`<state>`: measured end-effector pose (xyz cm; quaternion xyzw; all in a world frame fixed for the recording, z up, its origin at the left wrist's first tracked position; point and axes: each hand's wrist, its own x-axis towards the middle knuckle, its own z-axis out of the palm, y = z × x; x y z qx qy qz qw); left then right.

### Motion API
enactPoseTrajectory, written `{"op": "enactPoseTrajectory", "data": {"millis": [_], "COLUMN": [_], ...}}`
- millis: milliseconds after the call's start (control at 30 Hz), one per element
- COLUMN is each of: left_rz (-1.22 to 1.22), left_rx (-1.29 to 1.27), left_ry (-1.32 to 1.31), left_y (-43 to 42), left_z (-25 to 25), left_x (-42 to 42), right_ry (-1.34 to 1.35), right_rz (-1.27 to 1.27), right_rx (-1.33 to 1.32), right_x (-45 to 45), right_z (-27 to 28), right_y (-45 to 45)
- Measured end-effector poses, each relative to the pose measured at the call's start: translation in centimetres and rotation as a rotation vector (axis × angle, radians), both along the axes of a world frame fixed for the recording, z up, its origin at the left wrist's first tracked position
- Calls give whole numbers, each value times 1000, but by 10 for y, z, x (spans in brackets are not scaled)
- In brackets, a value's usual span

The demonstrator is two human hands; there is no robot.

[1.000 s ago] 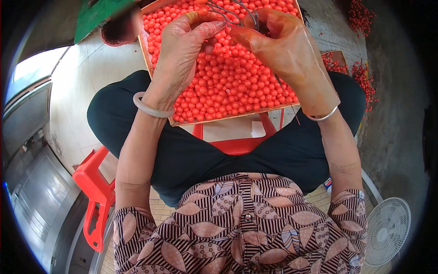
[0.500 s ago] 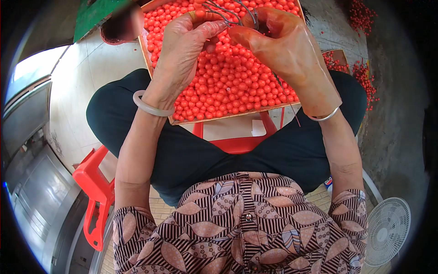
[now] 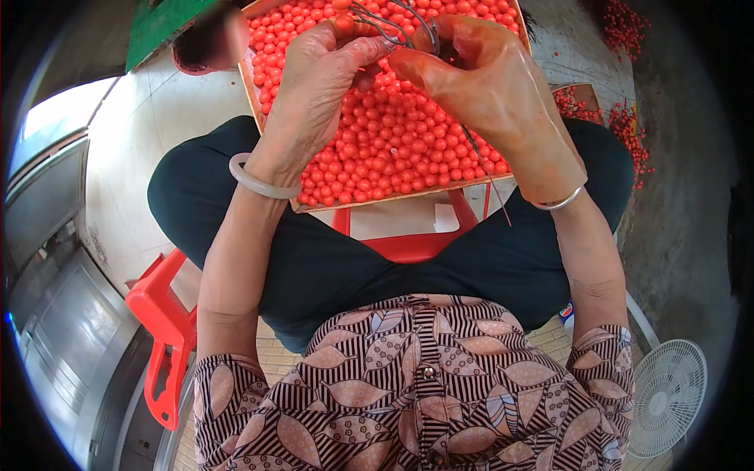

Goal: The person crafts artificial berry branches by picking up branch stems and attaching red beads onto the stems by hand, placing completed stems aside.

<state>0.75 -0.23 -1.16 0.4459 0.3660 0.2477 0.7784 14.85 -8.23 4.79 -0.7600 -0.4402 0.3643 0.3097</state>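
Both hands meet over a shallow box [image 3: 408,191] filled with small glossy red balls [image 3: 393,145]. My left hand [image 3: 318,82], bare, pinches at thin dark stems [image 3: 404,16] with thumb and fingers. Red balls [image 3: 343,22] show beside its fingertips. Closed around the same stems is my right hand [image 3: 491,90], in a translucent orange-brown glove. From beneath it a long thin stem tail [image 3: 487,174] hangs over the box's near edge. The glove hides part of what the right fingers grip.
The box sits between the crossed legs, above a red plastic stool [image 3: 408,247]. Another red stool [image 3: 161,306] stands at left and a white fan [image 3: 666,400] at lower right. More red berry bunches [image 3: 628,137] lie on the floor at right. A reddish basin [image 3: 200,67] is at upper left.
The right hand has tilted and shifted slightly left. The hanging stem tail has swung a little left and lower. My left hand keeps nearly the same place.
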Motion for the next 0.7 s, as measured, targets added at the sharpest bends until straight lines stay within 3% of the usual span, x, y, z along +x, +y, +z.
{"op": "enactPoseTrajectory", "data": {"millis": [267,367,567,700], "left_rz": [-2,6,-7,-23], "left_rx": [-28,-43,-20,-11], "left_ry": [14,-2,-3,34], "left_y": [-1,0,1,-3], "left_z": [1,-1,-4,5], "left_x": [1,0,-1,3], "right_ry": [5,-82,56,24], "right_rz": [35,138,36,108], "right_rx": [8,171,7,102], "right_x": [-2,6,-2,2], "right_z": [-4,-21,-8,-17], "right_y": [-1,-1,-1,-3]}}
